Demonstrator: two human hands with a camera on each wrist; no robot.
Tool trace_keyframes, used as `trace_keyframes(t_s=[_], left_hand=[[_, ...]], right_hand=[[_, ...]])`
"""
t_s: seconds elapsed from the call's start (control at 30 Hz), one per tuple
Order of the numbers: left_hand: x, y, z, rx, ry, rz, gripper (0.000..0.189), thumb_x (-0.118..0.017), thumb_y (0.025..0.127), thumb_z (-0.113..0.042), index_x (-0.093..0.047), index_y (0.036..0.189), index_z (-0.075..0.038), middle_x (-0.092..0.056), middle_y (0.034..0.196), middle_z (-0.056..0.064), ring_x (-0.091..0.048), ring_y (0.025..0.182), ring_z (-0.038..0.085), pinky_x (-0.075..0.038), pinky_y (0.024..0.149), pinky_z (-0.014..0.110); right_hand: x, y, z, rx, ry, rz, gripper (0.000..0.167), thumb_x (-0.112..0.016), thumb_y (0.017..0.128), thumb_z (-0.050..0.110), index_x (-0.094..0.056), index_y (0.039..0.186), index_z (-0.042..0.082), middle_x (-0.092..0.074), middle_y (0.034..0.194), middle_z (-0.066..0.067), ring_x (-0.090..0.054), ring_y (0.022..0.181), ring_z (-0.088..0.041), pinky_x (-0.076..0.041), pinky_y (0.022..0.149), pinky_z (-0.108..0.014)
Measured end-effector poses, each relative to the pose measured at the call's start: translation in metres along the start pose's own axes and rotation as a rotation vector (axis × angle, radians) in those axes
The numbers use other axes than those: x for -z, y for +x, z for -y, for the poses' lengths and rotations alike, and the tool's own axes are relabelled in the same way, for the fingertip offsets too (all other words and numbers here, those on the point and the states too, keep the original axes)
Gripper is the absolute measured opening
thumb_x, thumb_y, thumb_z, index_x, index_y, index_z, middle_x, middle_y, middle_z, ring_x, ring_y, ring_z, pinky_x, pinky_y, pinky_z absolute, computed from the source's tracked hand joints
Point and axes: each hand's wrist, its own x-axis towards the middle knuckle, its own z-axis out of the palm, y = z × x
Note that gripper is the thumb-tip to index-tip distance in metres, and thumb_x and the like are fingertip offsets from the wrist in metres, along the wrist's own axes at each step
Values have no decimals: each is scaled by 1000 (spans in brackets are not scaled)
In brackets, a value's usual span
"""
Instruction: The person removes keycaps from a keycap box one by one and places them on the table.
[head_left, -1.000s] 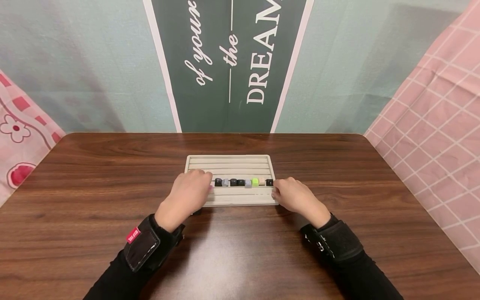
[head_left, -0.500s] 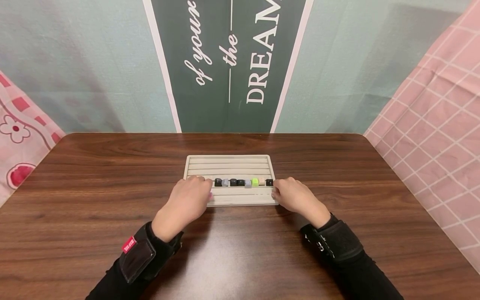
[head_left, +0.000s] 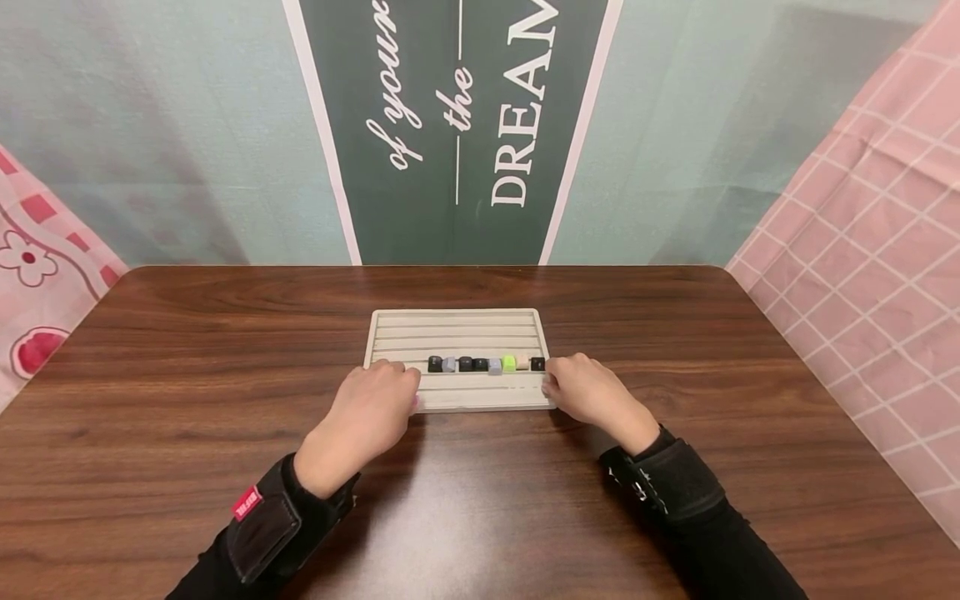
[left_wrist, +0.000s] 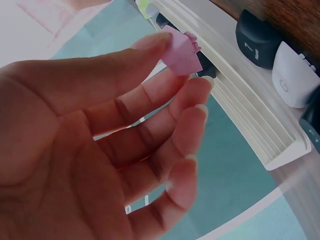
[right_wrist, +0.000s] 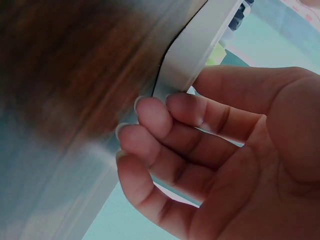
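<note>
In the head view, a cream ridged tray (head_left: 461,320) lies on the table. A row of keycaps stands across it, among them a lime green keycap (head_left: 509,363), a grey keycap (head_left: 495,367) and a black keycap (head_left: 435,364). My left hand (head_left: 367,408) is over the tray's near left corner. Between its thumb and index finger it pinches a pink keycap (left_wrist: 182,52), clear in the left wrist view. My right hand (head_left: 592,392) grips the tray's right edge near the front corner, thumb at the rim and index finger against the side.
Close by the tray in the left wrist view lie a black keycap (left_wrist: 257,42), a white keycap (left_wrist: 292,80) and a partly cut-off dark keycap (left_wrist: 314,122). The brown wooden table (head_left: 465,508) ends at a cloth backdrop (head_left: 667,167) behind.
My left hand has drawn back toward the table's front and slightly left, uncovering more of the tray's left side. The right hand stays at the tray's edge.
</note>
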Motion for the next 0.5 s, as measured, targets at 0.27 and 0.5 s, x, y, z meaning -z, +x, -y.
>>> trace_keyframes(t_s=[0.27, 0.5], left_hand=[[0, -4, -3, -16, 5, -2, 15, -70, 78, -10, -58, 73, -3, -54, 68, 8, -55, 69, 27, -43, 55, 39], [-2, -5, -2, -41, -13, 1, 19, -71, 75, -7, -54, 65, -7, -50, 63, 4, -52, 64, 23, -44, 55, 37]], right_hand=[[1, -1, 0, 5, 9, 4, 23, -57, 85, 9, -47, 65, 10, -40, 57, 1, -41, 52, -13, -32, 47, -26], [1, 0, 1, -1, 2, -1, 23, -57, 85, 8, -47, 65, 10, -41, 57, 1, -41, 52, -13, -33, 47, -27]])
